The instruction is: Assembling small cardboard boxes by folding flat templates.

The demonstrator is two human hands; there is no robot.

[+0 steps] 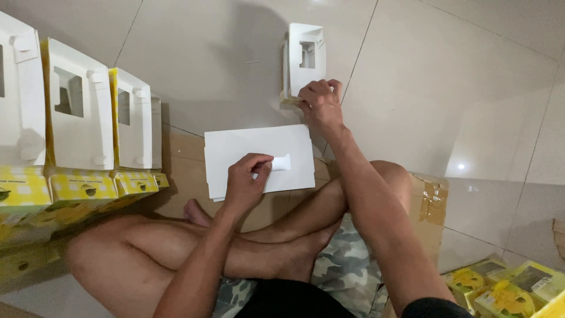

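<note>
Now, seated cross-legged on the pale tiled floor [471,88]. Left hand [246,179] pinching down on the flat white cardboard box blank with a cut-out window slot [259,154], fingers curled over its near edge beside that slot, thumb on top. Blank lying unfolded over a sheet of brown cardboard [176,171], just ahead of the shins, plain white face up, edges crisp. Right hand [321,103] reaching forward, fingertips closed narrowly on the lower corner of the small folded white box with a rectangular window [305,59], standing upright on the tiles, yellow showing at its base. Off to the left, a row of folded white-and-yellow checked window boxes [82,129] standing side by side. Bottom right, yellow packaged items [500,288] clustered near the knee.
</note>
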